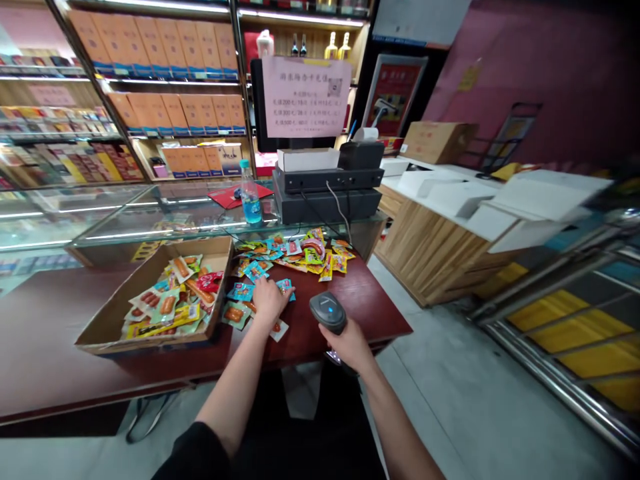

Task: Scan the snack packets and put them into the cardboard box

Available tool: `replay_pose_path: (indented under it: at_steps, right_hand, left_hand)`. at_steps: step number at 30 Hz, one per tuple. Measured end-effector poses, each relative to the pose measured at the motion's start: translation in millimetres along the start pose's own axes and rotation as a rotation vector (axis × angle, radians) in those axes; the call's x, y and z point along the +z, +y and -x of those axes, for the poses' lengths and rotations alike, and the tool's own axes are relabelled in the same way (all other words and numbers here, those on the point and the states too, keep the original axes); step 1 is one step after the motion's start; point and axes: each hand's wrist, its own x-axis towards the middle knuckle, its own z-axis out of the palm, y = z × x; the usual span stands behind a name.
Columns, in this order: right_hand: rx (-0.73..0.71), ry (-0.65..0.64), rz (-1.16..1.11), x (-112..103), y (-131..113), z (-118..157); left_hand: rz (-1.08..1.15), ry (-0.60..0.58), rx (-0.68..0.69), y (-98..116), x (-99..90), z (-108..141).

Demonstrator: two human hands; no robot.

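Observation:
My left hand (270,299) rests palm down over small snack packets on the dark red table. Its thumb and fingers are apart, and it touches a blue packet (285,288) without visibly gripping it. Under and beside this hand lie clear packets of small sausages (236,314). My right hand (354,345) is wrapped round the handle of a dark grey barcode scanner (328,311), which has a blue light on top. Left of my left hand, a shallow cardboard box (107,300) holds several mixed packets, among them wrapped sausages and a yellow stick packet (165,321).
More blue and yellow packets (327,263) lie along the table's back. Behind them, a glass counter (200,217) bears a bottle (251,197), a monitor with a pink notice (306,97) and dark machine boxes (327,203). A metal railing (560,380) stands at right.

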Motion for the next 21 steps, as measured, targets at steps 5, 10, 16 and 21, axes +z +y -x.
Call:
replay_pose_path:
  at_steps: [5, 10, 16, 21]
  right_hand:
    - [0.002, -0.009, -0.013, 3.1, 1.3, -1.9]
    - [-0.016, -0.023, -0.023, 7.8, -0.6, -2.4]
    - [-0.032, -0.031, -0.022, 9.8, -3.8, -1.6]
    - [-0.052, -0.042, -0.024, 9.7, -6.3, -1.2]
  left_hand:
    - [-0.013, -0.016, 0.027, -2.8, -0.5, 2.1]
    - [0.151, -0.018, 0.042, -11.8, 3.6, 2.8]
    - [0.566, -0.079, -0.022, -22.6, -3.8, 0.5]
    - [0.759, -0.051, -0.037, -21.7, -10.1, 2.1]
